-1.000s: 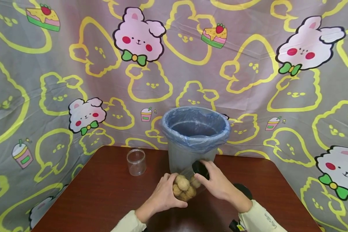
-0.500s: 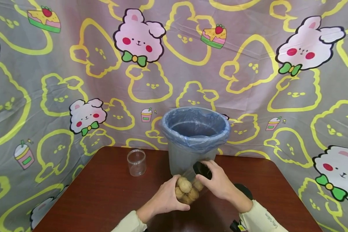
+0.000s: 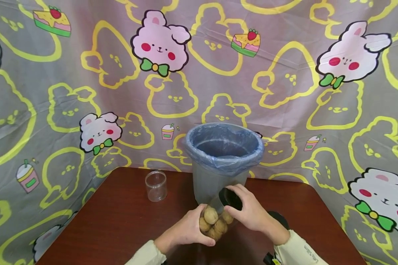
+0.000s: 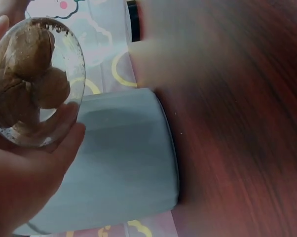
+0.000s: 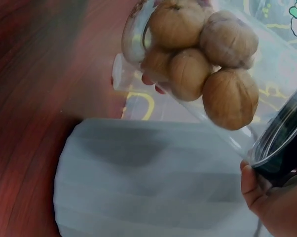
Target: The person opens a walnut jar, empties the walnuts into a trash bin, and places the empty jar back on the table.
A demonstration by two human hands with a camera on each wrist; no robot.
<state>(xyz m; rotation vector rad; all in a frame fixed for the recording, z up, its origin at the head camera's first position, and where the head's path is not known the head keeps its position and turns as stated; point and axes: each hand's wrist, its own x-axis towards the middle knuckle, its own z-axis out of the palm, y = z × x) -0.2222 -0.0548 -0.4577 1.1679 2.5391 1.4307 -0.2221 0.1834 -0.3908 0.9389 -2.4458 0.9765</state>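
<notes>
Tilted in front of the bin, a clear jar (image 3: 215, 203) holds several walnuts (image 5: 231, 98) near its base. My left hand (image 3: 189, 227) grips the jar's lower end, thumb on the near side; the left wrist view shows this hand (image 4: 27, 182) round the jar's base. At the upper end, my right hand (image 3: 250, 209) grips the black lid (image 3: 230, 198) from above and the right. In the right wrist view, the lid (image 5: 291, 148) is right at the jar's mouth, and fingers (image 5: 249, 185) curl at its edge.
A grey bin (image 3: 205, 184) lined with a blue bag (image 3: 225, 163) stands behind the jar. To its left is an open clear container (image 3: 156, 187) on the brown table (image 3: 119, 221). A black round object (image 3: 278, 219) shows behind the right forearm. A patterned cloth (image 3: 219, 84) hangs behind.
The jar and left hand have shifted slightly down and to the right. The right hand and the lid have turned a little, and more of the lid's dark side faces the head camera.
</notes>
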